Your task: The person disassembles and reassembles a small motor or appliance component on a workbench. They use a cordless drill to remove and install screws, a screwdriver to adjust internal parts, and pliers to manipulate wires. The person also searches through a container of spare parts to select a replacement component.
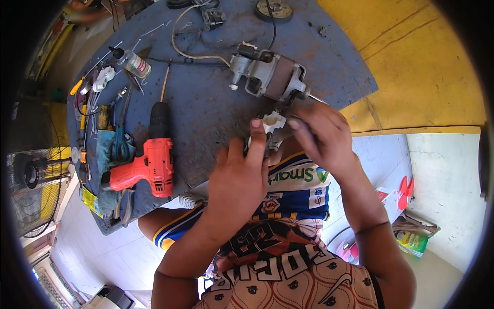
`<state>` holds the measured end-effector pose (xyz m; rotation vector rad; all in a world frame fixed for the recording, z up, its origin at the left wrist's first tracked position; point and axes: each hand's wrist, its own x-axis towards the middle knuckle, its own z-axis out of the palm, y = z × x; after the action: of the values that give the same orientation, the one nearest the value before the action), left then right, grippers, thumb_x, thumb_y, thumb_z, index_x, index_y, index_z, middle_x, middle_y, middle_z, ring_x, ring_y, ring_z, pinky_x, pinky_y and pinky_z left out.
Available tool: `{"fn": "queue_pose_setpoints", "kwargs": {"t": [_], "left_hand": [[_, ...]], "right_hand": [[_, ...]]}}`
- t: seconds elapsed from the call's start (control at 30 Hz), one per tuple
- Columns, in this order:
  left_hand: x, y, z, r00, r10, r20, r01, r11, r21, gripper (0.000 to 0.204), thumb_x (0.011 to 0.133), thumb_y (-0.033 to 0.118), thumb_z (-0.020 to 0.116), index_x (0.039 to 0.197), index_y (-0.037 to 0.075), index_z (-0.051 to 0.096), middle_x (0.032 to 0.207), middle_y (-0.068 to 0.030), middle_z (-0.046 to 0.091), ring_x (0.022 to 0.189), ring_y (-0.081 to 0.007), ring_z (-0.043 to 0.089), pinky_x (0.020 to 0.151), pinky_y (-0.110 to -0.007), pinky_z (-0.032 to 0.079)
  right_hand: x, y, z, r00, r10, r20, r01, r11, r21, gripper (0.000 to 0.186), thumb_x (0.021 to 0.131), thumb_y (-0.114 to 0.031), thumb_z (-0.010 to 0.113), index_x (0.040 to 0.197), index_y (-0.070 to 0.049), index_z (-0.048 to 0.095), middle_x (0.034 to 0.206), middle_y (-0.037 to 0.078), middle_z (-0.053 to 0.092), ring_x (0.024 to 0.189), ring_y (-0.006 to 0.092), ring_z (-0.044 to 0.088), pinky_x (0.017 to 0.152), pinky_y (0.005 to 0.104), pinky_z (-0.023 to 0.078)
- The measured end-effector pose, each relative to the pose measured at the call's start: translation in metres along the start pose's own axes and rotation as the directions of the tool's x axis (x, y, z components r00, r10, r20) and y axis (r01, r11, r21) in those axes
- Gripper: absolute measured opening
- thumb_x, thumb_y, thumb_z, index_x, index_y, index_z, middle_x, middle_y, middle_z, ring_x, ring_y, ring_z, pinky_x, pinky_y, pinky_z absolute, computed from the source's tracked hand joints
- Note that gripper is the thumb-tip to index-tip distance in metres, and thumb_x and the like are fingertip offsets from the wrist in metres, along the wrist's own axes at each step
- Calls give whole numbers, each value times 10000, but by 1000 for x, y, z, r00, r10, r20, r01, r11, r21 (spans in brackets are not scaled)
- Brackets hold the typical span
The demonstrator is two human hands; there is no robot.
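My left hand [239, 180] grips a small white plastic part [272, 121] with grey metal beneath it, held at the bench's front edge, index finger along its side. My right hand [324, 136] is just right of that part, slightly blurred, with its fingers curled and thumb toward the part; what it holds is hidden. Just beyond both hands lies a grey metal motor [270, 74] with a brown core, a protruding shaft and a pale cable. A red and black cordless drill [154, 167] with a long bit lies to the left of my left hand.
The blue-grey workbench [200, 92] also carries a clear bottle [134, 63], blue-handled scissors [122, 147], several screwdrivers [82, 118] and a round black part [274, 10]. A yellow board [417, 77] adjoins it at right. A fan [33, 170] stands at left, red scissors [405, 190] at lower right.
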<state>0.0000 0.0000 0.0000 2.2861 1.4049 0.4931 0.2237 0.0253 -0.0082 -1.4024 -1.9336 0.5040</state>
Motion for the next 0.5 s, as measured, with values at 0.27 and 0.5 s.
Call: {"fn": "queue_pose_setpoints", "kwargs": {"t": [0.27,0.5], "left_hand": [[-3,-1,3,995,-33,-90,20,989,-145,833,892,107,794,1612,28,382,1153,-249,607,992,-458,657,835,-514,564],[-26,-7,7,981,-130,-141,46,873,-485,702,978,247,763,1556,17,438,1141,-233,641,1010,-440,706,853,-481,597]], "right_hand": [[76,-34,11,953,-280,117,303,877,-374,179,872,-233,813,983,-94,790,1356,82,622,1322,332,517,1079,483,423],[83,-26,5,912,-346,222,407,833,-375,220,850,-325,829,916,-116,810,1464,40,575,1419,326,460,1162,576,363]]}}
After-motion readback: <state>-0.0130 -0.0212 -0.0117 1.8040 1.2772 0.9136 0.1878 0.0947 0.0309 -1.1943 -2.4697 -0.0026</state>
